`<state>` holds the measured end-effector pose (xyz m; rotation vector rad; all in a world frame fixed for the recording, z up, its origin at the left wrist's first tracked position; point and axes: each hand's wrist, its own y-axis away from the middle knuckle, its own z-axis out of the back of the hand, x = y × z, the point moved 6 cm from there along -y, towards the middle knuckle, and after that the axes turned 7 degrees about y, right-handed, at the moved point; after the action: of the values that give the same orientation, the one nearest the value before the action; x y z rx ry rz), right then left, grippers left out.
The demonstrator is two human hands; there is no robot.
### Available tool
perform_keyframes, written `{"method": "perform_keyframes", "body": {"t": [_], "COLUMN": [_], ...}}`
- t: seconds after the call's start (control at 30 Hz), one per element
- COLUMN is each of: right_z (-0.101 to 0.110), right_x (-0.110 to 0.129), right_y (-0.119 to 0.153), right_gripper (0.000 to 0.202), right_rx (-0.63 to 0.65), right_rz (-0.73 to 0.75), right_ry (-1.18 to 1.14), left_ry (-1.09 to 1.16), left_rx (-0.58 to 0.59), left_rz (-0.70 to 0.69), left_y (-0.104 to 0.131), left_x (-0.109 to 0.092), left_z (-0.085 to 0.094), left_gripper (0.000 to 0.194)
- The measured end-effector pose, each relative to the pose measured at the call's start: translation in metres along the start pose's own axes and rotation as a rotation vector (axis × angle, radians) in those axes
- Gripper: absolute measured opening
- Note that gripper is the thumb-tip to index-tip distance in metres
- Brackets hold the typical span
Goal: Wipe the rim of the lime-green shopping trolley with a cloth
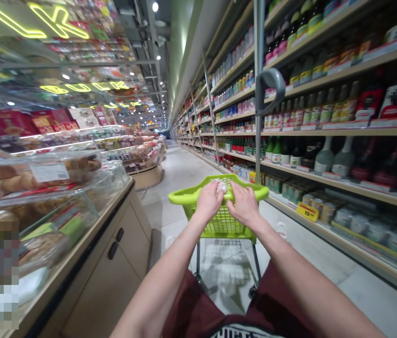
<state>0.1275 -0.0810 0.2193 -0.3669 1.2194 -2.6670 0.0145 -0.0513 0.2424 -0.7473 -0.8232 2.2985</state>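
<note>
Left hand (pixel 209 199) and right hand (pixel 245 203) are being held side by side with a small gap between them, both closed over the green handle (pixel 184 197) of a shopping cart. Something small and whitish (pixel 221 187) is being gripped at the left fingers; what it is cannot be told. The cart's green lattice basket (pixel 224 226) is being presented directly ahead, at the near middle of the aisle floor (pixel 181 165), with its grey legs being planted below. On the right, bottles (pixel 326 157) and cans (pixel 358 220) are being displayed on long shelves (pixel 346 131), and a yellow price tag (pixel 307 211) is being shown at a low edge. A grey pole (pixel 258 136) is being supported upright before the shelves. On the left, packaged baked goods (pixel 18 183) are being offered on a pale wooden counter (pixel 113 277), while neon lettering (pixel 59 19) is being lit above. Far ahead, the aisle is being narrowed by distance.
</note>
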Motion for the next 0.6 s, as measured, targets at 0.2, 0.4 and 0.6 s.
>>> {"method": "perform_keyframes", "body": {"t": [0.2,0.4,0.6], "right_z": [0.006,0.006,0.004], "right_x": [-0.016,-0.012,-0.007], "right_y": [0.000,0.008,0.009], "right_gripper": [0.054,0.046,0.043], "right_rx": [-0.009,0.011,-0.055], "right_rz": [-0.038,-0.010,-0.002], "right_ry": [-0.018,0.050,0.059], "left_ry": [-0.047,-0.145,-0.061], "left_rx": [0.035,-0.126,-0.133], "left_rz": [-0.049,0.283,0.291], "left_y": [0.006,0.033,0.021], "left_x": [0.008,0.089,0.068], "left_z": [0.007,0.065,0.041], "left_gripper": [0.030,0.029,0.028]}}
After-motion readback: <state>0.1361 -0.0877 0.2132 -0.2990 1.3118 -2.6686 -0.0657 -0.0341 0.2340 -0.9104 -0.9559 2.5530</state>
